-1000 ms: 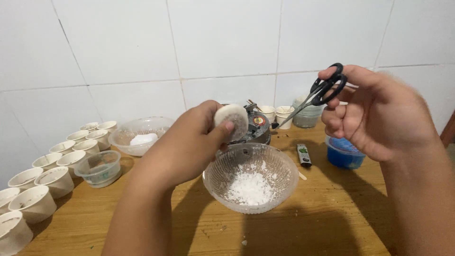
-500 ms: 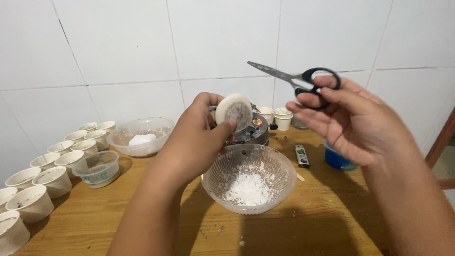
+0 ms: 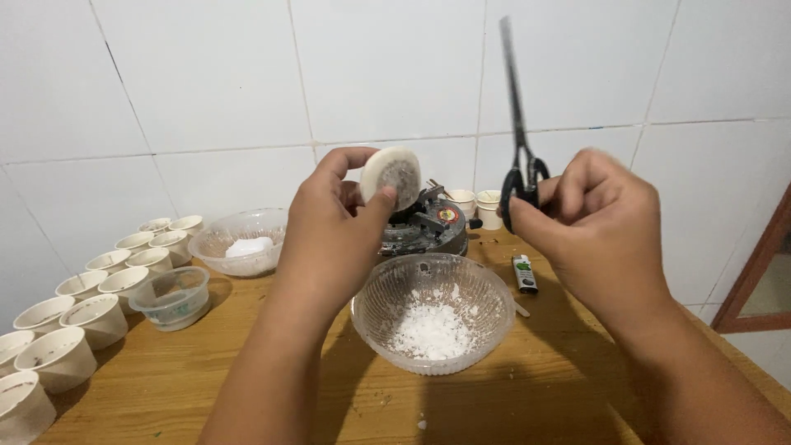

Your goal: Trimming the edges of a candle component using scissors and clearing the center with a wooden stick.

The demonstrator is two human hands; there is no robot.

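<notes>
White tiled wall behind the wooden table [image 3: 247, 371]. Above the glass bowl [image 3: 432, 313], the left hand [image 3: 334, 235] pinches a white disc [image 3: 391, 177]; the right hand [image 3: 597, 227] grips upright scissors [image 3: 519, 124], handles partly hidden.

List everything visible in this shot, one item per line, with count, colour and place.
round white disc with a dark centre: one, white, pinched in the left hand above the table
black-handled metal scissors: one, black and silver, in the right hand, blades pointing up
clear ribbed glass bowl of white powder: one, centre of the table
clear bowl with a white lump: one, back left
small clear plastic tub: one, left
white paper cups: many, rows along the left edge; two more at the back
dark round device: one, behind the centre bowl
lighter: one, black, right of the bowl
wooden table: one, brown
left hand: one
right hand: one
</notes>
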